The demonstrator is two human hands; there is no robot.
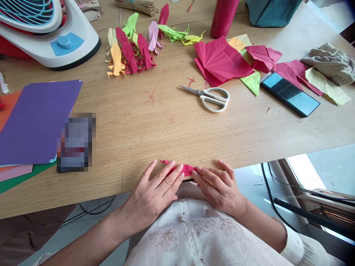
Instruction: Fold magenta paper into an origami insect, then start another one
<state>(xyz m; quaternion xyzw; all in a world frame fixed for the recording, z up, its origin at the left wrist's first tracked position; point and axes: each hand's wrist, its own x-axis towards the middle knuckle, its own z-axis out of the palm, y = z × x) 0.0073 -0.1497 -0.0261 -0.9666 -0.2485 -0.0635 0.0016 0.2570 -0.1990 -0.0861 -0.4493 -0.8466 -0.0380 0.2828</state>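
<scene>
A small folded piece of red paper (186, 169) lies at the near edge of the wooden table (155, 122). My left hand (155, 192) rests flat on its left part, fingers stretched out and pressing it down. My right hand (219, 186) lies flat on its right part, fingers extended, fingertips touching the paper. Most of the paper is hidden under both hands.
White-handled scissors (212, 98) lie mid-table. Behind them are red, yellow and green paper sheets (222, 61), several folded paper figures (133, 48), a phone (290, 94), a red bottle (223, 16). Purple sheets (36, 122) and a blurred object (76, 142) sit left, a fan (47, 29) far left.
</scene>
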